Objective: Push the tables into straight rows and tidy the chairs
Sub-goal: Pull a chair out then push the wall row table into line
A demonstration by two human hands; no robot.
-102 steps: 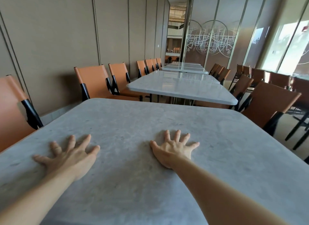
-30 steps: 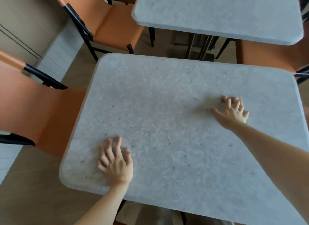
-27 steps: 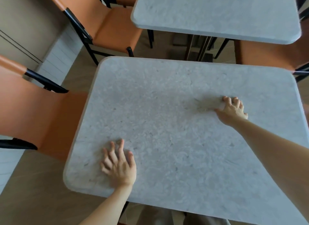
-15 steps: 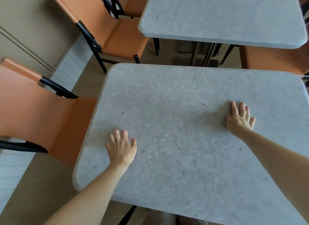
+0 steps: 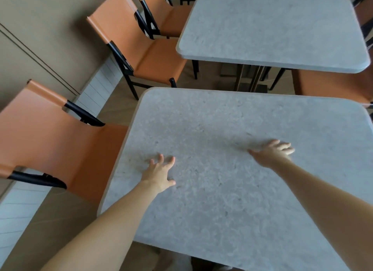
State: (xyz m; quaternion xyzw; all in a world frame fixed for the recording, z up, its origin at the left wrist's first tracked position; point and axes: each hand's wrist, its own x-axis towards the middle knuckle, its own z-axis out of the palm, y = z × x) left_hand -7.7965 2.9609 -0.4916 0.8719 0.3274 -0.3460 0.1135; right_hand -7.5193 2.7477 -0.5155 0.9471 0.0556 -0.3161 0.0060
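A grey stone-topped table (image 5: 222,117) fills the middle of the head view. My left hand (image 5: 159,173) lies flat on it near its left edge, fingers spread. My right hand (image 5: 272,152) is stretched out over its right-centre with straight fingers, slightly blurred, touching or just above the top. A second grey table (image 5: 272,32) stands beyond a narrow gap. An orange chair (image 5: 50,141) with black frame sits at the near table's left side, its seat partly under the top. Another orange chair (image 5: 141,48) stands by the far table's left corner.
A beige panelled wall (image 5: 40,38) with a pale skirting runs along the left behind the chairs. A third orange chair (image 5: 167,14) is further back. An orange seat (image 5: 333,85) shows at the right between the tables. A dark table base (image 5: 248,79) stands in the gap.
The view has tilted up and both hands have slid forward on the top. My left hand's fingers have spread and my right hand has shifted, now blurred. More of the far table shows.
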